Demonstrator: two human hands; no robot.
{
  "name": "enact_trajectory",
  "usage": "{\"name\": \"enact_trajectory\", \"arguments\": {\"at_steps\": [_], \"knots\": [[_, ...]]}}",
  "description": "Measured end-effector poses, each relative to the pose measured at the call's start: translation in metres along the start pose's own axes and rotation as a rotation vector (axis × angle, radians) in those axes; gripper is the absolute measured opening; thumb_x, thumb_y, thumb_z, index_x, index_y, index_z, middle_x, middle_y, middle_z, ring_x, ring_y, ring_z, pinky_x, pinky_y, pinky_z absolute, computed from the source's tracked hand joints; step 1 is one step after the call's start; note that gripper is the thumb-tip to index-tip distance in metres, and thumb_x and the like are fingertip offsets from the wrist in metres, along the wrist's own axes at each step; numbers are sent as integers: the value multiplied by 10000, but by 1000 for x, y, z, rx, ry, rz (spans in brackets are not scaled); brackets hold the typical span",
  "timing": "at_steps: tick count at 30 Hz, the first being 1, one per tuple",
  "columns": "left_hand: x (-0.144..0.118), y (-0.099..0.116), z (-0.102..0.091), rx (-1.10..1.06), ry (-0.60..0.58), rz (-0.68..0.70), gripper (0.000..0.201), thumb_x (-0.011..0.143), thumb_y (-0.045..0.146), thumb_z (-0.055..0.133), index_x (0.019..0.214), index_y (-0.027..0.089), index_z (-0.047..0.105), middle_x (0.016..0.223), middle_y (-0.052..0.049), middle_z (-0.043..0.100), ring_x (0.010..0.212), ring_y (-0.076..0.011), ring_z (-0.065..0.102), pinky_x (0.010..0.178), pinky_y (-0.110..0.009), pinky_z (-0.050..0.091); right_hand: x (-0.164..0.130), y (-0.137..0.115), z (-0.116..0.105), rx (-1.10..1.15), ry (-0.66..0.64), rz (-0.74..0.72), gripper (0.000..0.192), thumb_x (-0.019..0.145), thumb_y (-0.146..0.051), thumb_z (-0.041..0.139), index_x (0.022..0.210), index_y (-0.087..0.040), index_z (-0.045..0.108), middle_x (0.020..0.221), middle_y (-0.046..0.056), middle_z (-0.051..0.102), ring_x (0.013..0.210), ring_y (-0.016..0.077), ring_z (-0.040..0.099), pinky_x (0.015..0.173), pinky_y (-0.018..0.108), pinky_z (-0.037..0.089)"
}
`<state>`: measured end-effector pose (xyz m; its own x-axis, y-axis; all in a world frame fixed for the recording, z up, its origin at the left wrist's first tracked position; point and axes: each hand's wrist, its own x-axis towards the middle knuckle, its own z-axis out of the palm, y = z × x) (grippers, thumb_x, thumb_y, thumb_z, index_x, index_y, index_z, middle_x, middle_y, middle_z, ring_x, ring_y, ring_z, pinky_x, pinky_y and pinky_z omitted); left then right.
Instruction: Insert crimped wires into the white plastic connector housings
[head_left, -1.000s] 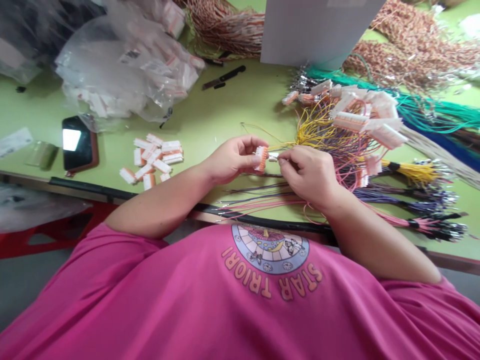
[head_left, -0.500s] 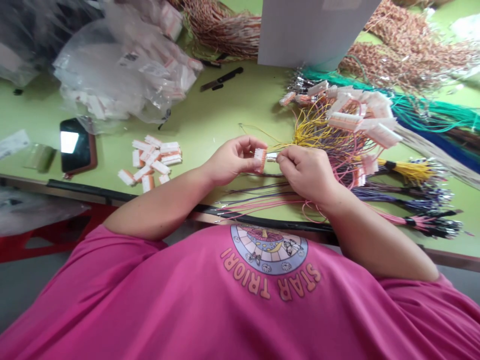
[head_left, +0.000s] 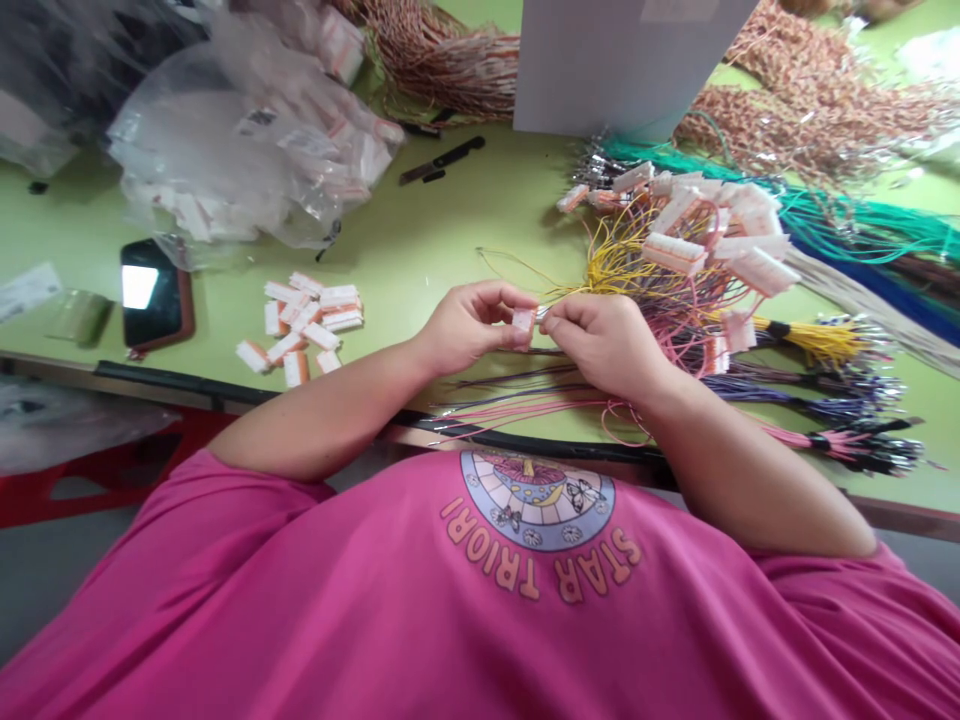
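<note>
- So, call the piece you're gripping the middle of the clock, with 12 pointing straight away from you
- Your left hand (head_left: 466, 328) has a white-and-orange connector (head_left: 523, 323) nipped between thumb and fingers, held above the green table (head_left: 420, 235)
- Your right hand (head_left: 609, 342) is just beside it at 3 o'clock, thumb and fingertips pinched together on a small pale piece (head_left: 541, 313) by the connector's edge; too tiny to tell whether it's seated
- Some yellow wires (head_left: 609, 265) fan out close by at 2, and the wired connectors (head_left: 675, 252) heap up a bit past them, also at 2
- Pink wires (head_left: 517, 413) lie at 6, between your hands and the table edge
- Your loose connectors (head_left: 304, 318) sit in a little pile at 9, with the phone (head_left: 154, 300) further out the same way
- Big plastic bag (head_left: 225, 130) at 10, black-handled knife (head_left: 459, 153) at 11, grey panel (head_left: 626, 70) standing at about 1
- Green wires (head_left: 870, 222) run off well out between 2 and 3
</note>
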<state>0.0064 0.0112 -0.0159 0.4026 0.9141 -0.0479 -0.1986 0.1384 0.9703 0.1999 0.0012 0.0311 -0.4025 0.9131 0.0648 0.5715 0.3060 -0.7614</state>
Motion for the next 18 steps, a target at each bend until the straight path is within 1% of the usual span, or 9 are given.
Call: {"name": "enact_trajectory", "arguments": {"at_steps": [5, 8, 10, 12, 14, 15, 16, 18], "knots": [[-2, 1, 5, 31, 9, -37, 512, 530, 406, 944, 885, 159, 670, 680, 13, 692, 614, -109, 656, 647, -259, 561, 2, 6, 8, -72, 3, -28, 258, 853, -233, 510, 633, -155, 619, 598, -7, 566, 589, 104, 455, 610, 254, 332], [0, 3, 5, 12, 32, -57, 531, 548, 409, 935, 923, 160, 654, 705, 12, 688, 615, -108, 656, 642, -260, 564, 3, 10, 9, -115, 2, -62, 263, 882, -244, 512, 678, -152, 652, 640, 7, 609, 614, 113, 494, 634, 256, 358], [1, 6, 4, 12, 40, -56, 522, 568, 389, 925, 943, 161, 643, 722, 12, 681, 624, -106, 652, 645, -262, 567, 2, 12, 5, -133, 7, -108, 261, 913, -265, 505, 768, -158, 693, 707, 21, 659, 654, 128, 540, 667, 261, 393], [3, 10, 0, 42, 63, -46, 480, 595, 330, 908, 950, 160, 634, 732, 15, 669, 633, -102, 647, 651, -261, 568, -1, 13, -2, -188, 47, -177, 257, 937, -277, 495, 884, -171, 724, 815, 47, 703, 741, 159, 593, 719, 284, 430], [5, 13, -4, 89, 117, -38, 420, 629, 246, 872, 957, 158, 625, 746, 21, 655, 635, -92, 640, 661, -259, 570, -5, 13, -11, -292, 83, -265, 251, 942, -266, 495, 955, -190, 735, 940, 78, 721, 848, 194, 617, 777, 320, 447], [6, 14, -6, 111, 150, -36, 390, 647, 205, 847, 962, 156, 622, 757, 23, 650, 633, -86, 636, 663, -256, 570, -7, 12, -15, -350, 74, -313, 246, 938, -252, 497, 949, -200, 738, 970, 85, 720, 873, 202, 616, 790, 331, 446], [7, 15, -7, 128, 180, -35, 365, 663, 171, 821, 968, 154, 621, 771, 23, 647, 631, -78, 632, 662, -251, 569, -9, 12, -18, -404, 22, -363, 240, 930, -235, 501, 920, -207, 739, 966, 84, 717, 868, 203, 611, 781, 331, 440], [7, 16, -9, 150, 216, -40, 332, 686, 123, 778, 979, 146, 622, 798, 19, 646, 628, -67, 628, 659, -242, 568, -12, 11, -20, -508, -179, -434, 227, 902, -194, 512, 824, -202, 725, 878, 68, 702, 791, 183, 589, 713, 309, 410]]}}
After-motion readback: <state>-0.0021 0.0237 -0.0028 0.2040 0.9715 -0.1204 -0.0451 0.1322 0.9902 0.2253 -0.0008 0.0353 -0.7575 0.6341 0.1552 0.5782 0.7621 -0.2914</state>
